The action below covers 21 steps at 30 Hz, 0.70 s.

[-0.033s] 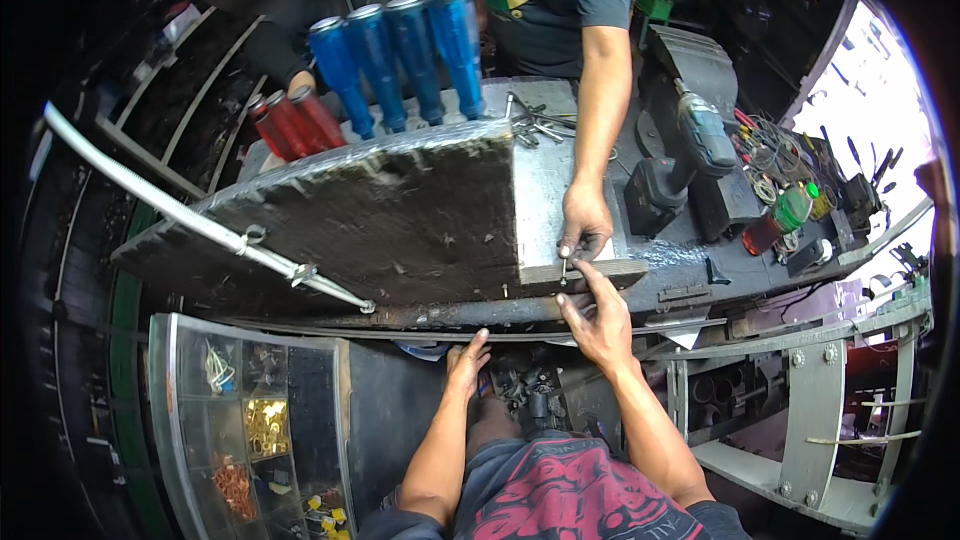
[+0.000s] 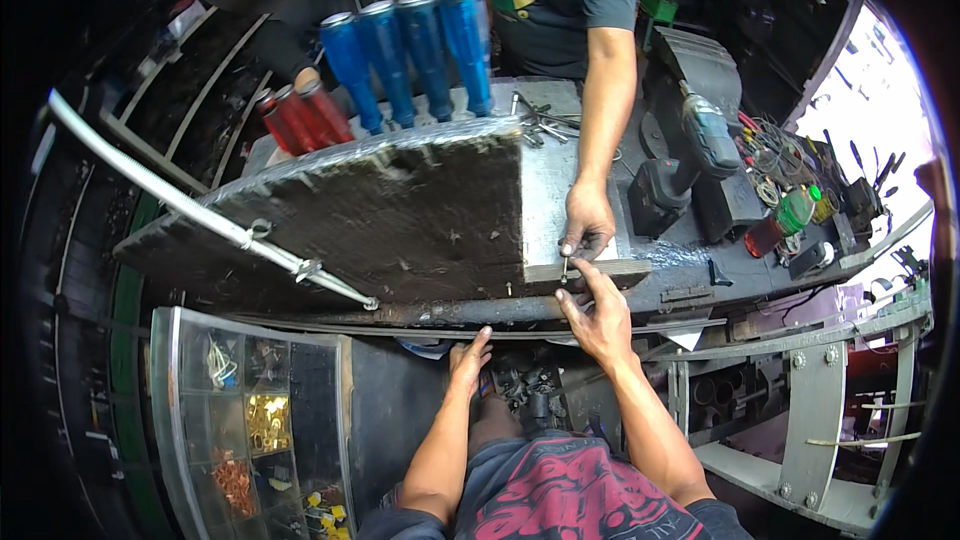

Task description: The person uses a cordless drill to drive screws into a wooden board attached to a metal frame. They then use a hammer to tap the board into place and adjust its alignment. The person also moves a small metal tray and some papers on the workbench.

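My right hand (image 2: 603, 320) reaches up to the bench edge, thumb and index finger apart. Its fingertips are close to a small bolt (image 2: 565, 268); whether they touch it, I cannot tell. A co-worker's hand (image 2: 589, 218) pinches the bolt's upper end in front of a light metal plate (image 2: 550, 190). Low at the front edge of the bench (image 2: 470, 314), my left hand (image 2: 467, 362) has its thumb raised and apart, with nothing visible in it. Left of the plate stands a large dark board (image 2: 410, 220).
Blue handles (image 2: 425, 55) and red handles (image 2: 300, 120) stand behind the board. A cordless power tool (image 2: 708, 140), tangled cables (image 2: 780, 160) and a bottle of red liquid (image 2: 765, 236) are on the right. A white rod (image 2: 190, 205) slants across the left, above a clear-fronted parts cabinet (image 2: 345, 410).
The board, handles and bench tools sit slightly further right in the picture. Both of my hands and the co-worker's hand keep nearly the same positions.
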Motion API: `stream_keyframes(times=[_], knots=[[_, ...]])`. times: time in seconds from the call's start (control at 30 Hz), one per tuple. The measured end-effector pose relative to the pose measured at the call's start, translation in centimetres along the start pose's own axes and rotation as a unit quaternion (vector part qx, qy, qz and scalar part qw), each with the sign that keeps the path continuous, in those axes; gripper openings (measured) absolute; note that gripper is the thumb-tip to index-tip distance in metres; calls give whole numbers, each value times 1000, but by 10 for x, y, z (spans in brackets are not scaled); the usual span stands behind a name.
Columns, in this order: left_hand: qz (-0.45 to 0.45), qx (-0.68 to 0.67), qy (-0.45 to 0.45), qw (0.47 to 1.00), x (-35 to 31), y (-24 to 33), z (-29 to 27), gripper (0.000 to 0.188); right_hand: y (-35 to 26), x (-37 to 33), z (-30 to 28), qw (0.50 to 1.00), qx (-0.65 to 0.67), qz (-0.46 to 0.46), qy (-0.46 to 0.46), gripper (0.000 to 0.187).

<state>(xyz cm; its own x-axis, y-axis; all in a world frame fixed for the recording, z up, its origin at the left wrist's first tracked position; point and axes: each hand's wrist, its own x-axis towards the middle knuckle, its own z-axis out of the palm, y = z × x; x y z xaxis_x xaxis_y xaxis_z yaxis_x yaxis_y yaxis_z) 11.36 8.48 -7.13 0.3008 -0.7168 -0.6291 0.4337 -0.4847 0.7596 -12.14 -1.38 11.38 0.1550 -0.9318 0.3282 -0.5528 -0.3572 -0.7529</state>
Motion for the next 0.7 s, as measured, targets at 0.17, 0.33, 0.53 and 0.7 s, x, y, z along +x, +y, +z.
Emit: stream_keyframes(times=[0.17, 0.33, 0.53, 0.7], knots=[[-25, 146, 55, 987, -14, 16, 6, 90, -7, 22, 21, 999, 26, 19, -21, 26], [-34, 198, -70, 977, -62, 42, 14, 55, -11, 17, 32, 997, 69, -6, 36, 18], [-25, -114, -255, 960, -99, 71, 54, 59, -29, -25, 1, 991, 99, -92, -24, 18], [-59, -177, -235, 954, -107, 63, 78, 31, -32, -71, -1, 978, 42, -108, -175, 24]])
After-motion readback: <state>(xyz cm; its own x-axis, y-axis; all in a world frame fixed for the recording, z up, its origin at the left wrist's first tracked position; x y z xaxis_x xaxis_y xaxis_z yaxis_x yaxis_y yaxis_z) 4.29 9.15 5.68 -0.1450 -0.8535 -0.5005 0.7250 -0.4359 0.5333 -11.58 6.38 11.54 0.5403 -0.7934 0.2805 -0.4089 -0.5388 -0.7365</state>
